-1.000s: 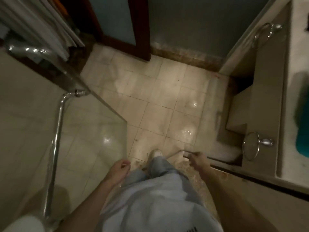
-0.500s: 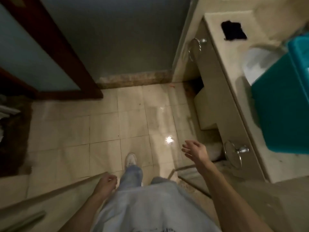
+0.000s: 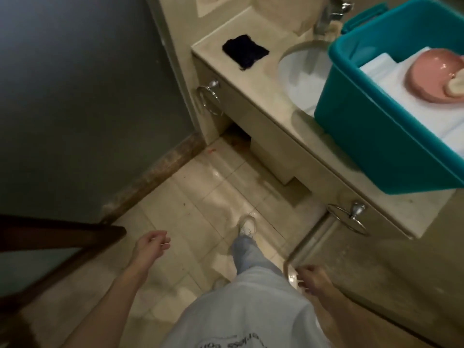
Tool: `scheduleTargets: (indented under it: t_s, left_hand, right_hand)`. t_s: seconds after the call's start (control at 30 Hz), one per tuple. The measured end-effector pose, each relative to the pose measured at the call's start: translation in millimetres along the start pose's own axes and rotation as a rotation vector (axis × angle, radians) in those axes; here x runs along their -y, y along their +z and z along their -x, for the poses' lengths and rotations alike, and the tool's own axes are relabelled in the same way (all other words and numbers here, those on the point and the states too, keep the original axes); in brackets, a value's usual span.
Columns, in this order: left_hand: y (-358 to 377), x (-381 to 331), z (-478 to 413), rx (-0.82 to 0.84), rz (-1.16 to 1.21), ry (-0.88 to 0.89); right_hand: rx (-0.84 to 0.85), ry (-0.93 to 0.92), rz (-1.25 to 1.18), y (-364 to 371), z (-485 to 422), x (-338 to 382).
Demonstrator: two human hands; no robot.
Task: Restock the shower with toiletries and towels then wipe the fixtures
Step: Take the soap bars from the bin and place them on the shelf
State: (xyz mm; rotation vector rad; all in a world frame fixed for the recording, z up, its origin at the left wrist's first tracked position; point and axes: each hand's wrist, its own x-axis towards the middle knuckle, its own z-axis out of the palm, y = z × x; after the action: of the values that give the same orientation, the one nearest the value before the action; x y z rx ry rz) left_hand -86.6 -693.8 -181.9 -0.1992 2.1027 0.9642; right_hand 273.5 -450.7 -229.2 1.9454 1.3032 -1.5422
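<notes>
A teal plastic bin (image 3: 371,126) rests on the vanity counter (image 3: 251,79) at the upper right, partly over the white sink (image 3: 298,74). Inside it lie folded white towels (image 3: 386,74) with a pink dish (image 3: 431,76) on top. A dark blue cloth (image 3: 244,54) lies flat on the counter's left end. My left hand (image 3: 150,247) hangs low over the floor tiles, fingers loosely curled and holding nothing. My right hand (image 3: 313,277) is low beside my hip near a glass panel edge, fingers curled, with nothing in it.
Two chrome towel rings (image 3: 209,96) (image 3: 350,217) hang on the vanity front. A chrome faucet (image 3: 329,11) stands behind the sink. A dark wooden door frame (image 3: 62,237) crosses the lower left. My foot (image 3: 247,226) steps on glossy beige floor tiles (image 3: 200,197).
My view has swung right from the shower glass toward the vanity, bringing the bin's towels and dish into sight. My right hand dropped from reaching forward to my side.
</notes>
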Motion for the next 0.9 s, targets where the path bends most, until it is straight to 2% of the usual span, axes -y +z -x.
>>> scheduleTargets:
  t_s: [0.23, 0.4, 0.5, 0.6, 0.73, 0.9]
  left_hand:
    - [63.8, -80.8, -43.7, 0.103, -0.193, -0.039]
    - [105.9, -156.5, -62.2, 0.178, -0.331, 0.074]
    - [138.1, -213.9, -59.9, 0.287, -0.376, 0.254]
    - [174.5, -288.2, -44.4, 0.404, -0.37, 0.493]
    - [226.3, -386.9, -0.7, 0.526, -0.329, 0.817]
    - [275.5, -481.7, 56.8, 0.545, -0.242, 1.253]
  right_hand:
    - [-0.031, -0.252, -0.155, -26.9, -30.0, 127.9]
    - [-0.103, -0.625, -0.09, -78.6, 0.4, 237.2]
    - [-0.16, -0.831, -0.154, -117.2, 35.7, 286.0]
    - [-0.223, -0.951, -0.271, -153.0, 70.4, 318.1]
    - [-0.293, -1.018, -0.466, -191.3, 107.3, 336.4]
    - [-0.453, -1.005, -0.621, -234.6, 127.8, 344.3]
